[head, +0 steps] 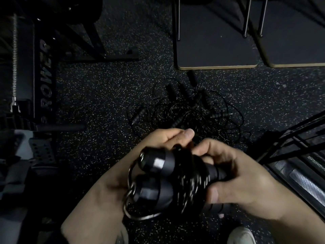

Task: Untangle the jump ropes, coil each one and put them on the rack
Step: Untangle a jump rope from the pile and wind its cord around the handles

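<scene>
A jump rope (177, 180), its two handles side by side and its cord wound round them, sits gripped between both hands: left hand (140, 155) curled behind it, right hand (233, 175) pinching the cord. Beyond the fingertips, a tangled pile of ropes (191, 110) lies on the floor (98, 95).

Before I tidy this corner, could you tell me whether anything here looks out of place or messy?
Yes: a tangled pile of jump ropes lies loose on the speckled floor, cords looped over one another and handles pointing every way. The coiled rope held in the left hand and right hand looks neat.
</scene>
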The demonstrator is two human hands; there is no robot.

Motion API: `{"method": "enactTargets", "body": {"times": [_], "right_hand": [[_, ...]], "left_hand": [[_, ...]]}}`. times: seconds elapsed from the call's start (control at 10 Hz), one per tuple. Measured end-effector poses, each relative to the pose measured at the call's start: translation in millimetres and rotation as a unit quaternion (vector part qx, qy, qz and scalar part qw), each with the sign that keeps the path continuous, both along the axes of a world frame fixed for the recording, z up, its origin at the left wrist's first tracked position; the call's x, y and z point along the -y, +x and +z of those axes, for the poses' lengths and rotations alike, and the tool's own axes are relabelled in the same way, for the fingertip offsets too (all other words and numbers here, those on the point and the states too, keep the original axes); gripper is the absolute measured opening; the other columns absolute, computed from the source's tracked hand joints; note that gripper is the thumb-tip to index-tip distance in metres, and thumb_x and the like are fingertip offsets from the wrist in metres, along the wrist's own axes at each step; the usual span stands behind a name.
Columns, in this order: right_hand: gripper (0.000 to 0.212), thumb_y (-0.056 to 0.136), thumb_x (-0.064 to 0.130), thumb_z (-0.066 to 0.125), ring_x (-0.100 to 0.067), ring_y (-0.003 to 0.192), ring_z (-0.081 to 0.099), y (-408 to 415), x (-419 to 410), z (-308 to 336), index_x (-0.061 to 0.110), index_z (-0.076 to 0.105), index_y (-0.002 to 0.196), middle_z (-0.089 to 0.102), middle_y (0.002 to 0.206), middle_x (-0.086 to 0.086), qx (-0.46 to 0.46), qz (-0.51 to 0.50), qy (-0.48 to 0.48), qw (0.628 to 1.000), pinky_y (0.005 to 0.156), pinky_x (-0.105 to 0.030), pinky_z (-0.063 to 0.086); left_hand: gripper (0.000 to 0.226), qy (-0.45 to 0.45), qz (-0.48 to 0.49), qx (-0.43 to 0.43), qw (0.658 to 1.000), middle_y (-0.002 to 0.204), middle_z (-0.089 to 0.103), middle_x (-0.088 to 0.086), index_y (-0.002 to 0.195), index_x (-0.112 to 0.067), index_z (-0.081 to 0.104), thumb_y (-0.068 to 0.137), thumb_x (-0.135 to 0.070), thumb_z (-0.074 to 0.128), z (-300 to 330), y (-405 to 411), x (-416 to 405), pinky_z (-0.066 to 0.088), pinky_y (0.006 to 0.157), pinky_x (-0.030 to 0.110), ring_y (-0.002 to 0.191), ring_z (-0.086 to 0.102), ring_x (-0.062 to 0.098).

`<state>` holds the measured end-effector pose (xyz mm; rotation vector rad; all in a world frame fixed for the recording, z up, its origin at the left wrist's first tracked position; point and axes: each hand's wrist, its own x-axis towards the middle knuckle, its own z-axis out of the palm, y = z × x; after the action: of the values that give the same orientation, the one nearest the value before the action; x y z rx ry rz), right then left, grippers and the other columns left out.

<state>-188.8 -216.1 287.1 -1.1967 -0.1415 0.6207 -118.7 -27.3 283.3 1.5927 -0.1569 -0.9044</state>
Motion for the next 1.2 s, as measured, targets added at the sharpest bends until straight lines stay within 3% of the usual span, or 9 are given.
{"method": "enactTargets", "body": {"times": [0.1, 0.2, 0.3, 0.6, 0.7, 0.8, 0.9, 1.0, 1.2], "right_hand": [[0.049, 0.064, 0.04, 0.096, -0.023, 0.054, 0.068, 8.1, 7.0, 5.1, 0.024, 0.071, 0.103, 0.073, 0.081, -0.006, -0.005, -0.088, 0.004, 0.996, 0.045, -0.034, 0.055], [0.055, 0.06, 0.05, 0.095, -0.018, 0.047, 0.065, 5.8, 3.1, -4.0, 0.023, 0.07, 0.101, 0.071, 0.073, -0.004, 0.013, -0.195, -0.003, 0.981, 0.04, -0.028, 0.05], [0.064, 0.053, 0.057, 0.096, -0.02, 0.048, 0.061, 10.6, 3.1, -5.8, 0.03, 0.071, 0.105, 0.072, 0.077, -0.006, -0.004, -0.263, -0.028, 0.964, 0.041, -0.028, 0.048], [0.06, 0.066, 0.043, 0.081, -0.025, 0.079, 0.076, 11.6, -3.2, -11.1, 0.04, 0.066, 0.124, 0.08, 0.103, -0.004, -0.03, -0.352, -0.085, 0.931, 0.05, -0.033, 0.052], [0.063, 0.069, 0.037, 0.077, -0.019, 0.098, 0.077, 14.3, -2.2, -14.2, 0.042, 0.063, 0.13, 0.079, 0.11, 0.002, -0.021, -0.354, -0.097, 0.93, 0.078, -0.037, 0.057], [0.06, 0.074, 0.039, 0.076, -0.016, 0.107, 0.074, 14.9, 2.3, -17.8, 0.048, 0.062, 0.132, 0.078, 0.114, 0.007, -0.018, -0.313, -0.143, 0.939, 0.102, -0.039, 0.05], [0.044, 0.077, 0.035, 0.082, -0.025, 0.102, 0.075, 14.4, 8.9, -21.4, 0.046, 0.066, 0.117, 0.078, 0.107, 0.0, -0.035, -0.272, -0.165, 0.947, 0.096, -0.049, 0.055], [0.046, 0.073, 0.029, 0.086, -0.025, 0.094, 0.072, 12.6, 7.1, -23.4, 0.042, 0.062, 0.109, 0.076, 0.098, -0.003, -0.03, -0.238, -0.181, 0.954, 0.087, -0.049, 0.056], [0.048, 0.081, 0.018, 0.074, -0.016, 0.076, 0.074, 12.6, -4.3, -18.5, 0.032, 0.055, 0.123, 0.076, 0.081, -0.004, -0.023, -0.229, -0.14, 0.963, 0.069, -0.025, 0.057]], "left_hand": [[0.01, -0.013, 0.149, -0.123, 0.981, 0.104, 0.073, -0.004, 0.103, -0.029, 0.071, 0.093, -0.033, 0.07, -37.1, -6.4, -8.4, 0.057, 0.078, 0.022, 0.094, 0.069, 0.012], [0.053, 0.004, 0.088, -0.078, 0.993, 0.063, 0.063, -0.008, 0.066, -0.031, 0.073, 0.102, 0.003, 0.054, -34.8, -7.2, -2.9, 0.052, 0.063, 0.028, 0.059, 0.056, 0.015], [0.046, -0.05, 0.055, -0.068, 0.995, 0.059, 0.04, 0.0, 0.068, -0.018, 0.062, 0.106, -0.002, 0.042, -8.7, -3.5, 14.8, 0.044, 0.048, 0.031, 0.051, 0.035, 0.016], [0.029, -0.13, 0.162, -0.166, 0.964, 0.082, 0.065, 0.015, 0.111, 0.004, 0.068, 0.105, -0.009, 0.043, -3.7, -0.1, 19.0, 0.055, 0.056, 0.034, 0.063, 0.057, 0.02], [0.033, -0.122, 0.197, -0.139, 0.963, 0.087, 0.064, 0.02, 0.116, 0.012, 0.064, 0.105, -0.009, 0.041, -3.1, -3.4, 23.0, 0.058, 0.062, 0.036, 0.066, 0.058, 0.022], [0.034, -0.029, 0.194, -0.064, 0.978, 0.071, 0.062, 0.014, 0.094, 0.003, 0.068, 0.102, -0.01, 0.038, -4.8, -6.9, 23.9, 0.056, 0.059, 0.037, 0.06, 0.056, 0.023], [0.038, 0.093, 0.157, 0.045, 0.982, 0.054, 0.057, 0.01, 0.068, -0.002, 0.056, 0.098, -0.016, 0.039, -3.1, -7.9, 21.7, 0.049, 0.053, 0.035, 0.049, 0.051, 0.023], [0.041, 0.147, 0.129, 0.103, 0.975, 0.05, 0.056, 0.009, 0.067, 0.001, 0.051, 0.098, -0.023, 0.041, 0.5, -8.1, 22.1, 0.046, 0.048, 0.029, 0.043, 0.05, 0.02], [0.038, 0.166, 0.116, 0.09, 0.975, 0.05, 0.06, 0.007, 0.074, -0.006, 0.058, 0.102, -0.023, 0.038, -1.2, -10.4, 29.0, 0.053, 0.05, 0.033, 0.043, 0.056, 0.019]]}}
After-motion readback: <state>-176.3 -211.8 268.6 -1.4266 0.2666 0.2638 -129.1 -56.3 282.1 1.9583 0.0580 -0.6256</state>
